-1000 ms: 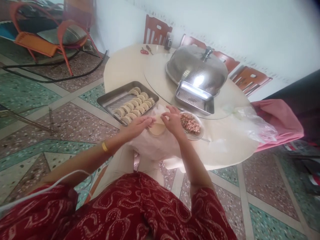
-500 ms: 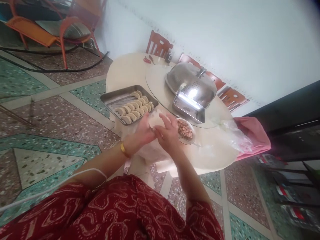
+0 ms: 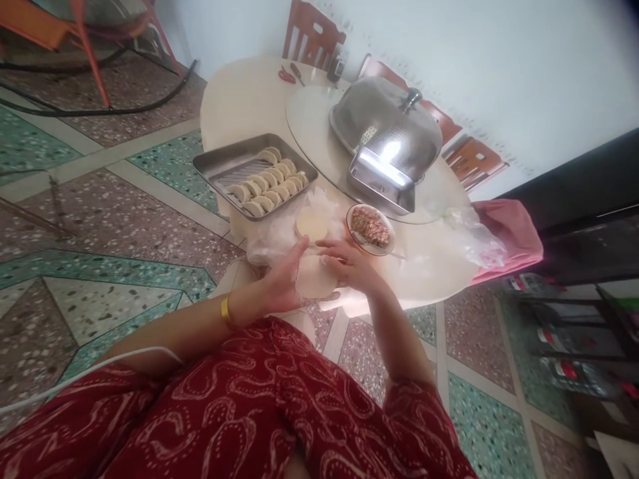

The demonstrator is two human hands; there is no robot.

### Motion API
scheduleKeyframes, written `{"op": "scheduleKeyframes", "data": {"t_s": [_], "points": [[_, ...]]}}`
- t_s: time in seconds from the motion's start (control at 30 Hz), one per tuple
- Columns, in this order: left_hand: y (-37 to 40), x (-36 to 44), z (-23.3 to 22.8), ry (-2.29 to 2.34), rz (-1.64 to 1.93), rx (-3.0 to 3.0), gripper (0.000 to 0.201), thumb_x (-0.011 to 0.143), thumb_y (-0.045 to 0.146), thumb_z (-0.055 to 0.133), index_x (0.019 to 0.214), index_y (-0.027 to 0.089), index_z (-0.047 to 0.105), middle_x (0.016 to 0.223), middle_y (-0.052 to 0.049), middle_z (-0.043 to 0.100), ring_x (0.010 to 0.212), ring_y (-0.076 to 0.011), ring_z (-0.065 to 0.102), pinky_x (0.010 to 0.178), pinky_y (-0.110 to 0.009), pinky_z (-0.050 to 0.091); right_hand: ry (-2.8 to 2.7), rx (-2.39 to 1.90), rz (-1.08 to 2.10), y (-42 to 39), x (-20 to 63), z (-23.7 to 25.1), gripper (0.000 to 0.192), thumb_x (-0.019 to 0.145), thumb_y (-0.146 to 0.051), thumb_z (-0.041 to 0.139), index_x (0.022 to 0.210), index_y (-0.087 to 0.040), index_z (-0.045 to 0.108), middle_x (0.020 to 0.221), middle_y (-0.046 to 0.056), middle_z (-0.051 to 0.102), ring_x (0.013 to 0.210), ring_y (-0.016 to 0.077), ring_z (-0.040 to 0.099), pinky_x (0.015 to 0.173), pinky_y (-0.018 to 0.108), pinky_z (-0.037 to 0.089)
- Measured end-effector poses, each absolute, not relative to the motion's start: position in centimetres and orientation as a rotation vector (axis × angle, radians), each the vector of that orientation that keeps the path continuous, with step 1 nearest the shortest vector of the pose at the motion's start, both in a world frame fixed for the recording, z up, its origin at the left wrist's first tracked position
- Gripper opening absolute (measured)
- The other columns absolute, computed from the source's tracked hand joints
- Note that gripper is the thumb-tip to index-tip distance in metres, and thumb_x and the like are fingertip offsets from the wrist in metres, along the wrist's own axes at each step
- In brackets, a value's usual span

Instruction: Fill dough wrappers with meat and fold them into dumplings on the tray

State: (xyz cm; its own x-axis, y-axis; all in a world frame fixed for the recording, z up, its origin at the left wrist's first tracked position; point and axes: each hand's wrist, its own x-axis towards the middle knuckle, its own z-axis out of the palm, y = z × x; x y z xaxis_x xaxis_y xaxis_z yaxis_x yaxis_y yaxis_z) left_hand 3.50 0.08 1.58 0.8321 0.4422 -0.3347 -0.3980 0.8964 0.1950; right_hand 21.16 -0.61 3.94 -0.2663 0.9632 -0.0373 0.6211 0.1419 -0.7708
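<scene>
A round, pale dumpling wrapper lies across my left hand, which supports it from below with the thumb up along its side. My right hand has its fingers bent over the wrapper's right and upper edge. Just beyond the hands, more round wrappers lie on a floury plastic bag. To the right stands a bowl of minced filling. Rows of folded dumplings fill part of a metal tray on the left.
A glass turntable carries a large metal dome and a shiny rectangular pan. Red scissors lie at the table's far edge. A pink cloth and clear plastic are at right. Chairs stand behind.
The hands have drawn back toward my body with the wrapper, which now lies flat and in plain view. The wrappers on the bag have come into sight. The camera view has shifted.
</scene>
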Motion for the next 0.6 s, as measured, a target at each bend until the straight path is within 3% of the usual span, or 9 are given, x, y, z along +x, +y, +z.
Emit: {"op": "scheduleKeyframes", "data": {"t_s": [0.13,0.3,0.47,0.6], "points": [[-0.2,3.9,1.5,0.415,0.437,0.041,0.054,0.096,0.059,0.035,0.121,0.016,0.059,0.094,-0.01,0.072,0.086,-0.0252,0.069,0.089,-0.045,0.05,-1.74,-1.443,1.011,-1.3,20.9,3.0,0.015,0.083,-0.038,0.065,0.085,-0.025,0.071,0.131,0.006,0.063,0.117,0.0248,0.061,0.088,0.043,0.057],[-0.4,4.1,1.7,0.393,0.539,-0.053,0.064,0.098,0.058,0.028,0.12,0.007,0.06,0.087,-0.012,0.072,0.079,-0.0214,0.068,0.084,-0.034,0.051,-1.789,-1.418,0.756,-1.3,21.3,1.9,0.01,0.082,-0.035,0.068,0.08,-0.026,0.072,0.125,0.005,0.067,0.124,0.0256,0.056,0.105,0.051,0.046],[-0.5,4.3,2.2,0.433,0.579,-0.091,0.064,0.099,0.055,0.027,0.128,0.006,0.057,0.098,-0.015,0.073,0.096,-0.0263,0.069,0.092,-0.038,0.051,-1.782,-1.426,0.669,-0.7,20.9,1.3,0.011,0.083,-0.035,0.065,0.083,-0.027,0.073,0.126,0.006,0.067,0.125,0.0247,0.055,0.095,0.045,0.053],[-0.6,4.3,2.1,0.494,0.614,-0.055,0.062,0.1,0.051,0.029,0.13,0.005,0.056,0.098,-0.016,0.074,0.094,-0.0275,0.07,0.091,-0.04,0.053,-1.629,-1.431,0.466,-2.0,22.2,1.0,0.01,0.082,-0.031,0.065,0.087,-0.027,0.073,0.118,0.004,0.07,0.12,0.0226,0.058,0.108,0.047,0.043]]}}
